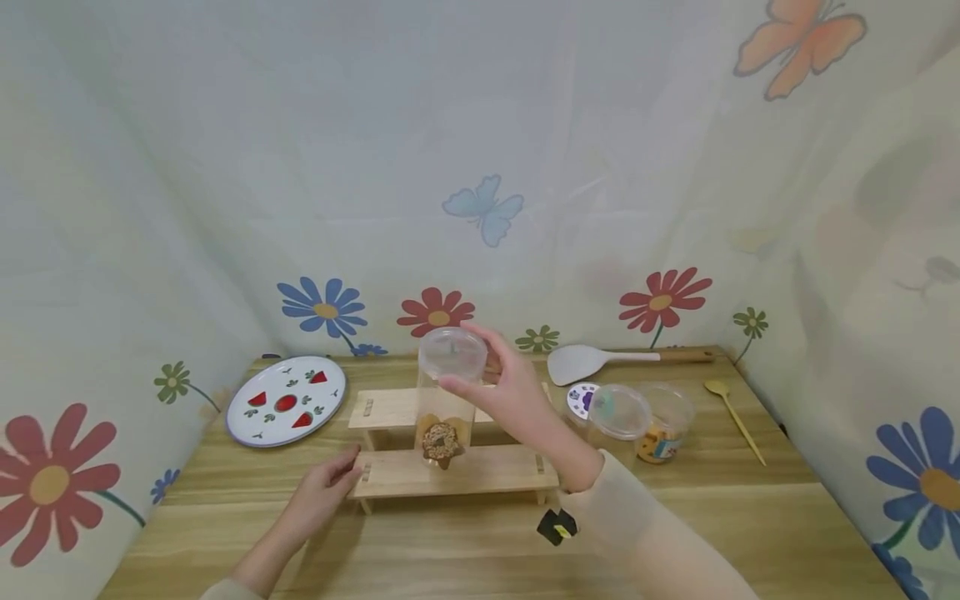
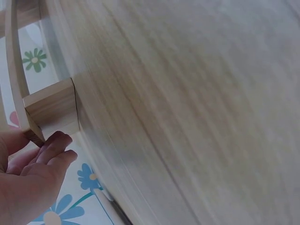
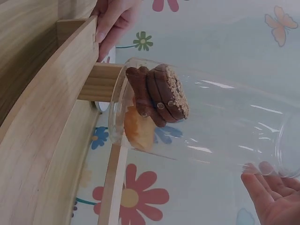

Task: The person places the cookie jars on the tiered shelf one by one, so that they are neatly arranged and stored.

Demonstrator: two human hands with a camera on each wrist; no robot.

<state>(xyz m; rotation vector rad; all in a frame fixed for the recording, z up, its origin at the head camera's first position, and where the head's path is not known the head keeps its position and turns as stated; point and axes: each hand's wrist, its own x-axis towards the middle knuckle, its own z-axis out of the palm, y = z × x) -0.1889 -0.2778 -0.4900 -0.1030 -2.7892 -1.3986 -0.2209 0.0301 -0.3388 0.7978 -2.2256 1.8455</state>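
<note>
My right hand point(image 1: 517, 396) grips a tall clear plastic jar point(image 1: 427, 400) near its lid, thumb in front and fingers behind. Inside, at the bottom, lie a nut-coated ring cookie point(image 1: 440, 439), a brown piece point(image 3: 143, 93) and a golden one point(image 3: 138, 129). The jar is over the front step of a two-step wooden stand point(image 1: 480, 475); in the right wrist view a gap shows between jar base and board. My left hand point(image 1: 318, 492) pinches the left end of that front step, thumb on top and fingers below, as the left wrist view shows.
A white plate point(image 1: 247, 417) with fruit pictures stands at the back left. Right of the stand are two clear jars, one with orange contents point(image 1: 660, 442), a white spatula point(image 1: 581, 362) and a gold spoon point(image 1: 738, 421). A small black item point(image 1: 555, 527) lies in front.
</note>
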